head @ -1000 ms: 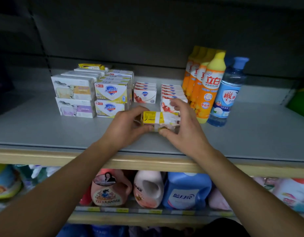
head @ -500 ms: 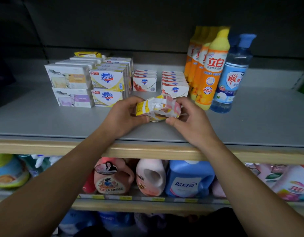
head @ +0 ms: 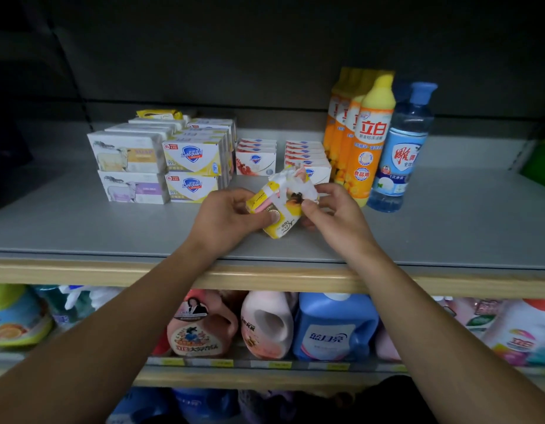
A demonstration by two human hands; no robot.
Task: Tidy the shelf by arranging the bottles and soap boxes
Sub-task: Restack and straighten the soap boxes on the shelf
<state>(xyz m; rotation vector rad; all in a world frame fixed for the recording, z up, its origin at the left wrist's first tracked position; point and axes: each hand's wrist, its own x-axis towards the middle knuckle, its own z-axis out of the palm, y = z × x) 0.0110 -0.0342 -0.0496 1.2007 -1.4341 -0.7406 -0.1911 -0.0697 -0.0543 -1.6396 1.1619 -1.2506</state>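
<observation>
Nearest the camera, two bare forearms reach in over the wooden front edge of the grey shelf [head: 81, 228]. The left hand [head: 225, 221] curls round the yellow end of a wrapped soap bar [head: 279, 209], thumb pressed on its face. The right hand [head: 332, 212] pinches the crumpled white end of the same wrapper between thumb and fingertips. The bar is tilted and seems lifted just clear of the shelf, in front of the boxed rows.

Just behind it stand two short rows of red-and-white Safeguard soap boxes [head: 256, 159], the right row [head: 308, 157] partly hidden by the wrapper. To their left stand stacked yellow Safeguard boxes [head: 193, 156], and beside these the sheep-print soap boxes [head: 127, 154] two high. A loose yellow packet [head: 158, 114] lies on top at the back. To the right, a file of orange dish-soap bottles [head: 369, 139] runs toward the back wall, with a clear blue-capped bottle [head: 399, 148] touching it.

The step in hand looks like straightening or inspecting this stray, rumpled bar before placing it. The next move probably calls for smoothing the loose wrapper, turning the bar label-forward and setting it down squarely. The likeliest spot is beside its match at the back or in the open space near the rows, without nudging the neat stacks.
</observation>
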